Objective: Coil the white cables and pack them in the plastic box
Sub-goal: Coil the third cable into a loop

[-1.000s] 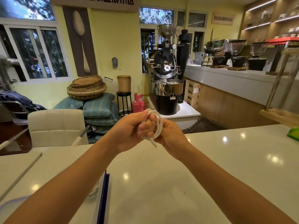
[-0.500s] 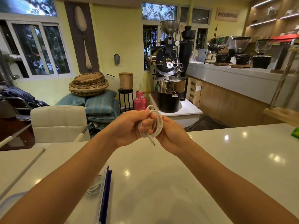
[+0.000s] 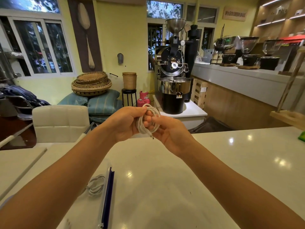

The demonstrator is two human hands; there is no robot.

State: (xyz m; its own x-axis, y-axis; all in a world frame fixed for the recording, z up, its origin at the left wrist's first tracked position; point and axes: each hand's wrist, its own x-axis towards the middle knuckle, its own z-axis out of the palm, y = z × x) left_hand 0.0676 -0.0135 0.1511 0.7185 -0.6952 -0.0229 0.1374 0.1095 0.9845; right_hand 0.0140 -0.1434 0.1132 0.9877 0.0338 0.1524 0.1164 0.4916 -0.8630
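Plastic box (image 3: pixel 109 195) with a blue edge sits on the white surface (image 3: pixel 214 162), mostly hidden from me under the left forearm (image 3: pixel 54 187). Through its clear wall I see one coiled white cable (image 3: pixel 96 187) lying flat. I cannot tell whether anything else is in there.

Beyond the box and a little to its right, held in the air above the surface, is the second white cable (image 3: pixel 140 126), wound into a small oval coil of several turns. The coil stands roughly upright with its open face towards my camera. Its long axis runs top to bottom, slightly tilted. The free end leaves the bottom of the coil, and the metal plug (image 3: pixel 151 136) points down and a little away from the box.

Both grips are grasping that coil. The left grip (image 3: pixel 127 124), on the box's side of the coil, has its thumb pressed on the top of the loop and its fingertips curled into the middle. The right grip (image 3: pixel 171 131), on the side away from the box, lays its thumb across the strands with its fingers curled behind them, and the plug hangs just in front of its palm. The coil lies between the two grips, touching both, well apart from the box.
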